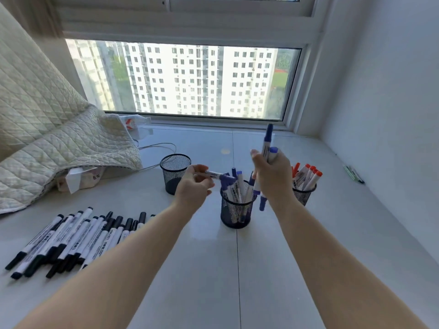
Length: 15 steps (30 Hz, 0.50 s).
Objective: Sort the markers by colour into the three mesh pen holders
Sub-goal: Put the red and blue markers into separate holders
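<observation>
**Marker sort: both hands over the middle holder**

Holders: 3 black mesh cups on the pale tiled surface below the window.
- Left holder (175,172): no markers visible inside.
- Middle holder (235,211): blue-capped markers (240,186) standing in it, roughly 6; exact count unclear, as they overlap.
- Right holder (304,194): red-capped markers (308,176), about 5 visible, partly hidden behind the right wrist.

Loose stock: black-capped markers (71,238) lie in a heap at the near left, about 20; they overlap, so the count is approximate.

Left hand (194,188): fingertips pinch 1 blue marker (217,175) by its barrel, roughly level, cap end pointing toward the middle holder and just above its rim.

Right hand (273,176): fingers curled round a bundle of blue markers (267,148), at least 3 visible, held near upright above and just right of the middle holder.

Also present: quilted blanket (47,129) at left, 1 dark pen (354,174) by the right wall.
</observation>
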{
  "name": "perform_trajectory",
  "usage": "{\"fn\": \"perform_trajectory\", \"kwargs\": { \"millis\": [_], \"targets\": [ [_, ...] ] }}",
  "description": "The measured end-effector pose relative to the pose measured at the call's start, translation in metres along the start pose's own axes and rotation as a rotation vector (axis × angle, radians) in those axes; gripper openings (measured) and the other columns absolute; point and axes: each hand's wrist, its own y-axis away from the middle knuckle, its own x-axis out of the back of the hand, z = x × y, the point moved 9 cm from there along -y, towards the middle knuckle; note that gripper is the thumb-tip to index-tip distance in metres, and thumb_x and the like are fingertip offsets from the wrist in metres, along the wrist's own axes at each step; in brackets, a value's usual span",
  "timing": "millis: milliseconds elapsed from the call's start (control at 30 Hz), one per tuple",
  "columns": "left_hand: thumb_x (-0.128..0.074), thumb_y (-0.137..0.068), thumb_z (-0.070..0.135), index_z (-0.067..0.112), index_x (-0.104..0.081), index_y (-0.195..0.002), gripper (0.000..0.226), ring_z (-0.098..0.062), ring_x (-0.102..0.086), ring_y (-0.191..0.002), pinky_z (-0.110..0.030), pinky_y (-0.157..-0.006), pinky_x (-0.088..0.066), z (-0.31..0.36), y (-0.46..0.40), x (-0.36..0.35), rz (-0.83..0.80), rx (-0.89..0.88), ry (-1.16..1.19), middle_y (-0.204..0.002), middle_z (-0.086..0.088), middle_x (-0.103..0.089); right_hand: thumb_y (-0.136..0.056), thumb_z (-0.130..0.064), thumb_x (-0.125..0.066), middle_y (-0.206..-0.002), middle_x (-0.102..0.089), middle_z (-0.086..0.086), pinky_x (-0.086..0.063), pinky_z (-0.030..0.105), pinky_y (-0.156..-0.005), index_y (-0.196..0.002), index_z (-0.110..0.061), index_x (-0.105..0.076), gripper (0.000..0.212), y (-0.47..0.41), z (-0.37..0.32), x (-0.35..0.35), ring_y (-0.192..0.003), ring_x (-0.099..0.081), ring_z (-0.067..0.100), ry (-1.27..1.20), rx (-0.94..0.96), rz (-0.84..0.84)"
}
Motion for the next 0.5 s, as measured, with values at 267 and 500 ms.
{"fn": "perform_trajectory", "kwargs": {
  "millis": [267,500],
  "targets": [
    [-0.068,-0.080,0.018,0.026,-0.048,-0.095,0.026,-0.009,-0.061,-0.074,-0.012,-0.066,-0.047,0.016,-0.011,-0.019,0.111,-0.229,-0.313,-0.079,0.010,-0.059,-0.091,-0.025,-0.054,-0.056,-0.050,-0.001,-0.045,0.017,-0.046,-0.071,-0.020,-0.040,0.025,-0.025,0.024,0.000,-0.038,-0.048,-0.001,-0.237,-0.051,0.219],
    [-0.051,-0.081,0.008,0.032,-0.052,-0.092,0.026,-0.001,-0.056,-0.077,-0.004,-0.053,-0.039,0.009,-0.017,-0.023,0.158,-0.226,-0.331,-0.084,0.009,-0.059,-0.094,-0.026,-0.050,-0.058,-0.054,-0.007,-0.042,0.014,-0.054,-0.080,-0.016,-0.046,0.017,-0.019,0.058,-0.018,-0.045,-0.052,-0.004,-0.211,-0.092,0.192]
  ]
}}
